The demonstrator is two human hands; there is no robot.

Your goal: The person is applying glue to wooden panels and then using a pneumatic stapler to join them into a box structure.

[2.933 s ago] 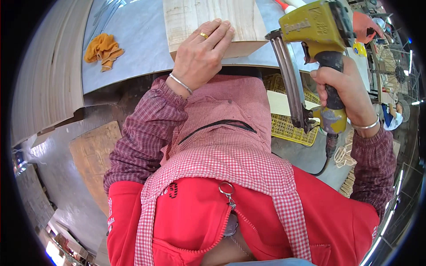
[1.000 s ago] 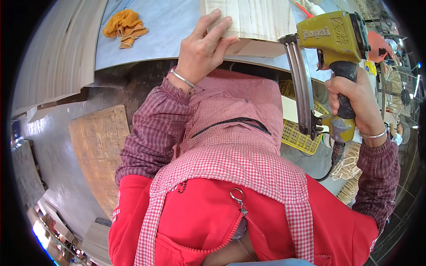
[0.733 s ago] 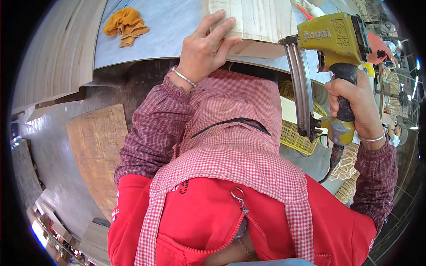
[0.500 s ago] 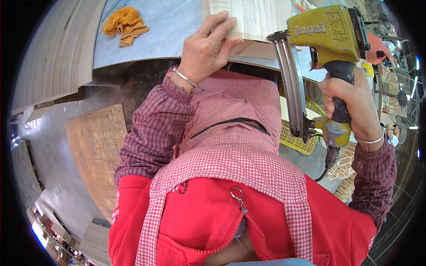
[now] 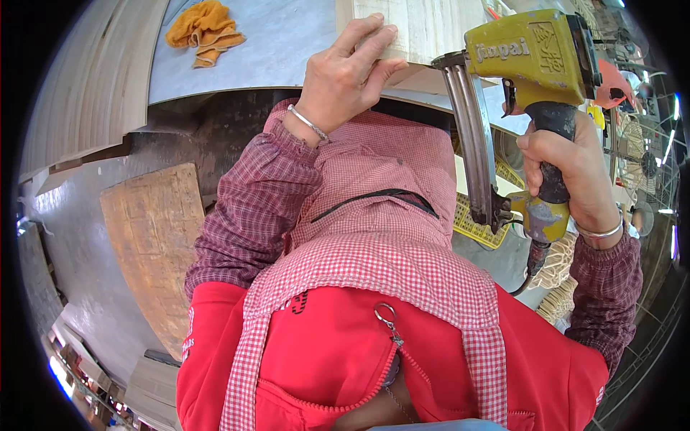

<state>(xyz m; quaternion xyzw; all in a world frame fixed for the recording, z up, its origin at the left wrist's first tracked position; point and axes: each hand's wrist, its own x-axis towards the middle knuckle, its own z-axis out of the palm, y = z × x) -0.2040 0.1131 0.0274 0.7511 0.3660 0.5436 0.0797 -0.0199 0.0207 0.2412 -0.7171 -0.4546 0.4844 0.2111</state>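
My right hand (image 5: 568, 161) is wrapped round the black grip of a yellow-green pneumatic nail gun (image 5: 525, 54). The gun's long metal magazine (image 5: 471, 136) slants down toward me, and a dark air hose joins the base of its handle. Its nose rests at or just above the near edge of a pale wooden piece (image 5: 424, 32); I cannot tell whether they touch. My left hand (image 5: 348, 72) lies on the left near corner of that wood, fingers stretched out and thumb apart, gripping nothing.
The wood sits on a grey-blue worktable (image 5: 287, 43), where an orange cloth (image 5: 203, 32) lies crumpled. Stacked wooden panels (image 5: 93, 79) stand at the left. A worn board (image 5: 154, 244) is on the floor, and a yellow plastic basket (image 5: 478, 228) is below the table's right side.
My left hand and the wooden piece have shifted slightly to the right. The nail gun stays almost where it was in my right hand.
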